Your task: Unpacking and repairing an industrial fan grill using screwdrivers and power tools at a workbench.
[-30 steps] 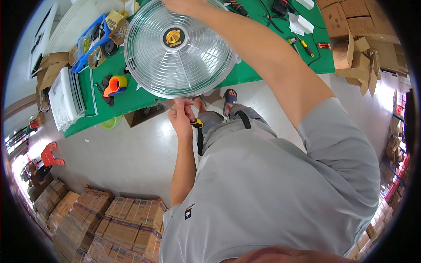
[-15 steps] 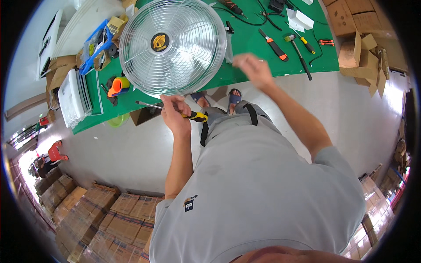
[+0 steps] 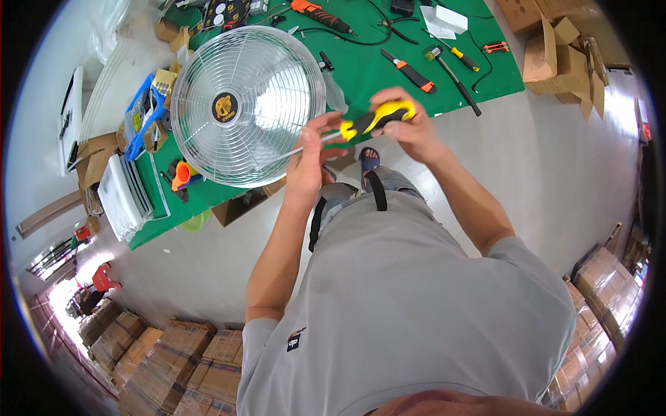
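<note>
In my right hand (image 3: pixel 409 128) is the yellow-and-black handle of a screwdriver (image 3: pixel 378 119), the fingers wrapped round it. Its long metal shaft slants down to the left, across my left hand (image 3: pixel 309 156). The left thumb and fingers are round the shaft; their exact contact is partly hidden. Beyond the left hand, the shaft's tip lies over the lower right rim of a round fan (image 3: pixel 201 145) with a silvery wire grille and a dark round badge at its centre. The fan rests on the green table (image 3: pixel 361 55), by its front edge.
Right of the fan lie a utility knife (image 3: pixel 411 72), a hammer (image 3: pixel 454 80), another screwdriver (image 3: pixel 465 59) and a corded tool (image 3: pixel 322 15). A blue basket (image 3: pixel 146 114) and an orange cup-like thing (image 3: pixel 183 175) stand left. Open cartons (image 3: pixel 565 66) are at the right.
My right hand has come to the screwdriver and gripped its handle. The screwdriver has swung up and right from the left hand. The fan appears lower and further left in view.
</note>
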A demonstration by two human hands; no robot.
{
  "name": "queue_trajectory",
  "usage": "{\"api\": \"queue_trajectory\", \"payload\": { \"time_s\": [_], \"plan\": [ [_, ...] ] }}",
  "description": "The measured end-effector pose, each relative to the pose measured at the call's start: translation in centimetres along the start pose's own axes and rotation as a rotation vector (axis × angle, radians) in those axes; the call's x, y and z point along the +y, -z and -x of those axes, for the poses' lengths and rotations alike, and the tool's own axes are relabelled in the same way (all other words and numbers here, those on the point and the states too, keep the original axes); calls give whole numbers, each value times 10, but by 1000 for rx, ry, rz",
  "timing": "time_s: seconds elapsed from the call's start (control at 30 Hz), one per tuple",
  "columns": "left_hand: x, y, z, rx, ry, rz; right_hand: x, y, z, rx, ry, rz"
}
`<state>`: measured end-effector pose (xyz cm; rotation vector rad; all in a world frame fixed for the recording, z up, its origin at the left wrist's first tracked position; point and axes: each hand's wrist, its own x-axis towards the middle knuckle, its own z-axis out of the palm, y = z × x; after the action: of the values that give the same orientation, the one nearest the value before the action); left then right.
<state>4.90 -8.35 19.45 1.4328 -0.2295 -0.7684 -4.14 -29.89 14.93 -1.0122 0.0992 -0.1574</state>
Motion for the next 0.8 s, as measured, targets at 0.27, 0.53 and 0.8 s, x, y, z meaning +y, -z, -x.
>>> {"api": "queue_trajectory", "payload": {
  "time_s": [0.27, 0.53, 0.8],
  "plan": [
    [24, 45, -21, 52, -242, -750, -51, 45, -73, 604, 456, -273],
    [-1, 114, -105, 603, -415, -1591, -15, 49, -162, 839, 467, -294],
    [-3, 112, -104, 585, -408, -1602, 10, 70, -206, 884, 371, -422]
  ]
}}
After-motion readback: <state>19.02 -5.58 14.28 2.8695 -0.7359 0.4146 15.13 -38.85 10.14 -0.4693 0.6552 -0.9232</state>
